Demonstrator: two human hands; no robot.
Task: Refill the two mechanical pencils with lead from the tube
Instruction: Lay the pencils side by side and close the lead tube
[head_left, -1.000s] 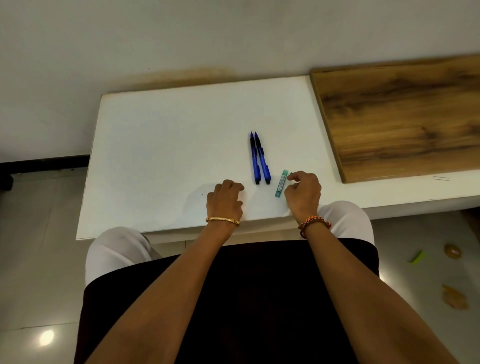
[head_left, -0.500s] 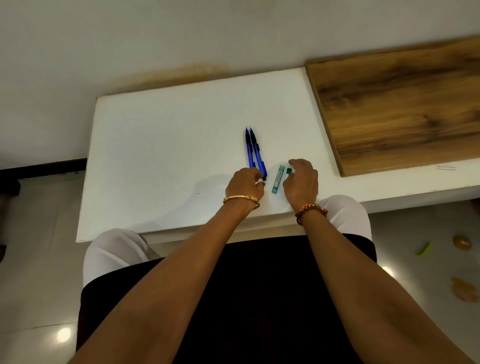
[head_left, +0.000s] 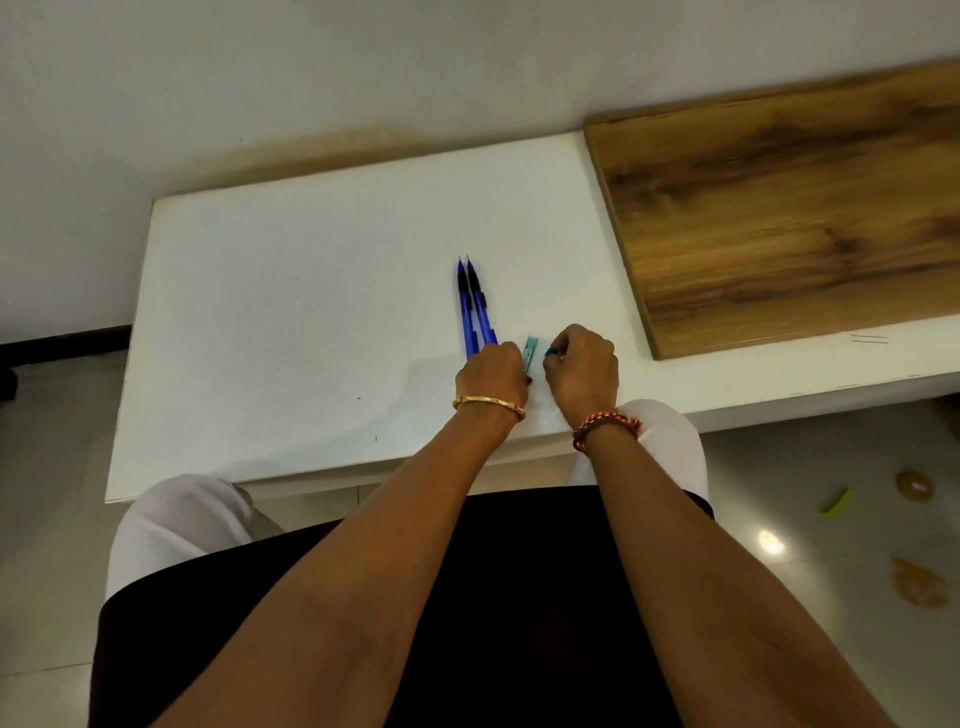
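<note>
Left hand (head_left: 491, 376) has slid right since a second ago, from bare table to the lead tube (head_left: 529, 354), and now covers the near ends of both pencils. Tube lies flat on the white table (head_left: 291, 312), between the two hands, its near end hidden under the left hand's curled fingers, which seem closed on it; exact contact hard to tell. Right hand (head_left: 582, 366) sits just right of the tube, fingers curled, thumb and forefinger pinched on a small teal cap (head_left: 550, 354), apart from the tube's far end. Two blue mechanical pencils (head_left: 474, 306) lie side by side, touching, tips pointing away, just left of the tube. Gold bangle (head_left: 488, 404) on left wrist, orange thread band (head_left: 605, 423) on right. Wooden board (head_left: 779, 208) well to the right.
</note>
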